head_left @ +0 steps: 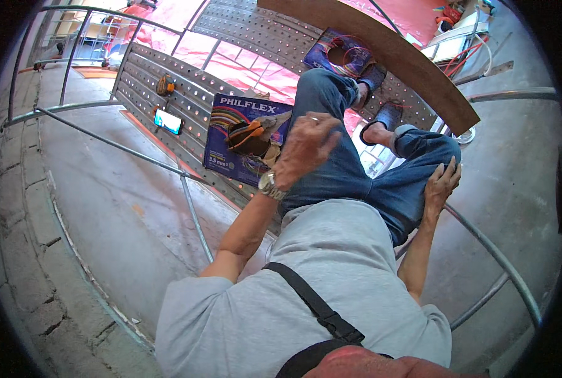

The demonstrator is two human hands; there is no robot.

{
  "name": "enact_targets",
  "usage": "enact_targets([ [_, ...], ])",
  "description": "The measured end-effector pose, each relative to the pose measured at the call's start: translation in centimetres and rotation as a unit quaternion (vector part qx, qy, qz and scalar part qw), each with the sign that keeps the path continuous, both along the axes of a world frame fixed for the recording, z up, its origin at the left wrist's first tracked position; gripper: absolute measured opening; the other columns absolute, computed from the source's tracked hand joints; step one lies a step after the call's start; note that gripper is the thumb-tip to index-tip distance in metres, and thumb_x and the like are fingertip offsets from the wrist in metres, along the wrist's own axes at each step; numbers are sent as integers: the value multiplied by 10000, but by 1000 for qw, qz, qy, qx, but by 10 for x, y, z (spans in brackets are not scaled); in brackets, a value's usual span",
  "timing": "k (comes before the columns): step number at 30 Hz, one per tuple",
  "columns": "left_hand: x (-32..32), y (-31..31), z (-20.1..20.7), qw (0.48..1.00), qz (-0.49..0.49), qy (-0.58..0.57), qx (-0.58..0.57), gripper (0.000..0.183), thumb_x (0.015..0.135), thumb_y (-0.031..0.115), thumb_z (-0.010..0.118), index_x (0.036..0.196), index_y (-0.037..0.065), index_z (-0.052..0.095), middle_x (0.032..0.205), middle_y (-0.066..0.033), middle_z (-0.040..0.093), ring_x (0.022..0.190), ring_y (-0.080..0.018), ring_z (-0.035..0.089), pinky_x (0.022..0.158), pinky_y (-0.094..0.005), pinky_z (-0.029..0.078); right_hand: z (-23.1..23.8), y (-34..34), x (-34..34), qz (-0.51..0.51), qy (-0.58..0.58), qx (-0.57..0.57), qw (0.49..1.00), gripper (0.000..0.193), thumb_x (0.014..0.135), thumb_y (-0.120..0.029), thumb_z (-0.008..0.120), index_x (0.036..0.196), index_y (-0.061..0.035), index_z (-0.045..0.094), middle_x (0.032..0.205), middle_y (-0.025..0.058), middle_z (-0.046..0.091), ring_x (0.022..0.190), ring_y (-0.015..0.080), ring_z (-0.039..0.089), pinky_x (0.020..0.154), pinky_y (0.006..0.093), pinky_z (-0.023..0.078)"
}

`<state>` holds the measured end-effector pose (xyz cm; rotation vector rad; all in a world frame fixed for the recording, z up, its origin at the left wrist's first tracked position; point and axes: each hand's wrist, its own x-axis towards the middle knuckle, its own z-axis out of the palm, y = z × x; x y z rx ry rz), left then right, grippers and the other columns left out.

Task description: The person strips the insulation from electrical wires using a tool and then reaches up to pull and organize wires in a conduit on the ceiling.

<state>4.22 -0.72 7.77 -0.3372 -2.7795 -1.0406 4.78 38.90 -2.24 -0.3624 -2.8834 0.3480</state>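
My left hand (306, 146), with a watch (268, 184) on the wrist, hovers over my left thigh. Its fingers are loosely curled and apart from the thumb, and I see nothing in them. Beside it, on the perforated metal planks, sits a purple-blue cardboard box (221, 148) with a torn opening. Something orange and black (246, 133) shows at that opening; I cannot make out its kind. My right hand (442, 183) rests on my right leg near the knee, fingers stretched out over the jeans (413, 165).
A lit phone (167, 121) and a yellow-black tool (165, 85), perhaps a tape measure, lie on the left plank (139, 104). Beyond my feet is a second box (322, 53) with red wire (361, 58). A brown board (413, 57) crosses behind. Metal rails (492, 249) flank me.
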Motion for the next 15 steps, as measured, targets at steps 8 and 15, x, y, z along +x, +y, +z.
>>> enact_targets([
  [8, 46, -134, -19, 948, 199, -83, -233, 534, 787, 149, 724, 1287, 74, 553, 1228, -168, 606, 1177, -375, 546, 987, -491, 451, 0, -3, -6, 12, 6, -8, 1000, 492, 1023, -261, 498, 1473, -83, 415, 1448, 272, 378, 1332, 460, 398, 1076, 558, 408],
  [15, 76, -150, -69, 911, 220, -120, -329, 567, 705, 150, 740, 1230, 92, 532, 1217, -130, 559, 1184, -353, 494, 941, -508, 424, -6, 7, -6, 18, 21, -8, 1000, 493, 1012, -250, 510, 1467, -79, 428, 1455, 275, 392, 1338, 457, 398, 1102, 551, 363],
])
